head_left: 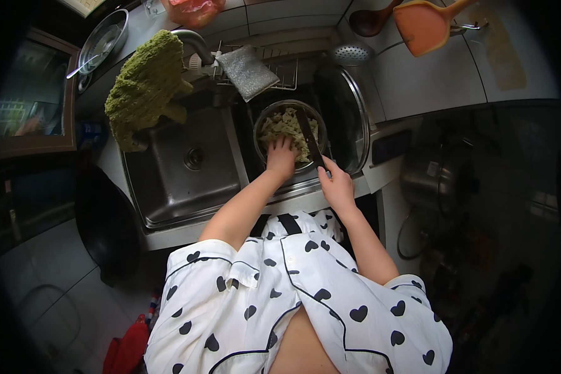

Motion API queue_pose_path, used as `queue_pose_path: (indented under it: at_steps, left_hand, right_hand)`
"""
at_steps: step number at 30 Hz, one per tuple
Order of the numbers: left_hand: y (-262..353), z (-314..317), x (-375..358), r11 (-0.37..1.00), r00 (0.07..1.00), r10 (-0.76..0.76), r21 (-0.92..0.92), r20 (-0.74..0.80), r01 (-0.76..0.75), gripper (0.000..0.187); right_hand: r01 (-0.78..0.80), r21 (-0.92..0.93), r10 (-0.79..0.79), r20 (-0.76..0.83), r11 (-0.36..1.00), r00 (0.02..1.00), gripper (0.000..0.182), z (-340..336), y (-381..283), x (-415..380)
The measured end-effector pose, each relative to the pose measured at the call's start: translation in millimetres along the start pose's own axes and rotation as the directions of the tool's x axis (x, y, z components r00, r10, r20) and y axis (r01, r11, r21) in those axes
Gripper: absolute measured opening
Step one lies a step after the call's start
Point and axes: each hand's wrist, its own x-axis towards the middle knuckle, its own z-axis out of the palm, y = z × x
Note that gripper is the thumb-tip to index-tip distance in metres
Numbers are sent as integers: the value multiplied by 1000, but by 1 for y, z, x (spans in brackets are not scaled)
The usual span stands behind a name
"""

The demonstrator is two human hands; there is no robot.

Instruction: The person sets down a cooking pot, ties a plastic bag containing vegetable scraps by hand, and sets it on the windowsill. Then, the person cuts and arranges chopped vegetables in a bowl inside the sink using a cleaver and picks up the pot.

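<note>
A round metal bowl (pixel 257 138) stands in the right-hand part of the sink, holding a heap of chopped pale green vegetable (pixel 278 124), perhaps cabbage. My left hand (pixel 282 157) reaches over the bowl's near rim, its fingers apart and resting on the pieces. In my right hand (pixel 336 184) is a knife (pixel 307 132), gripped by the handle at the bowl's near right side. Its dark blade slants across the right side of the bowl, over the vegetable. The fingertips of my left hand are partly hidden among the pieces.
To the left is a steel sink basin (pixel 187 187) with a drain. A green cloth (pixel 146 84) drapes over the faucet (pixel 196 40), beside a silvery scrubbing pad (pixel 248 73). An orange spatula (pixel 422 28), a skimmer (pixel 353 54) and a dark ladle (pixel 371 22) hang at the back right.
</note>
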Motion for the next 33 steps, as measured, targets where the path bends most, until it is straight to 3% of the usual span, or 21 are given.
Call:
queue_pose_path:
  at_steps: [13, 19, 22, 29, 33]
  left_hand:
    - [-11, 3, 2, 1000, 999, 14, 20, 42, -14, 32]
    - [-15, 5, 3, 999, 994, 35, 0, -107, -36, 30]
    - [-22, -6, 2, 1000, 986, -28, 1, -167, 28, 30]
    - [-40, -13, 2, 968, 890, -220, -201, -399, 149, 27]
    - [-27, -19, -2, 972, 902, -170, -216, -397, 88, 30]
  right_hand:
    - [1, -3, -1, 3, 1000, 1000, 36, 3, 5, 1]
    - [3, -7, -3, -1, 1000, 1000, 36, 3, 4, 1]
    - [-12, 20, 11, 20, 1000, 1000, 36, 1, 2, 2]
    - [7, 43, -7, 5, 999, 1000, 36, 8, 8, 7]
    - [-23, 36, 23, 14, 999, 1000, 36, 7, 3, 8]
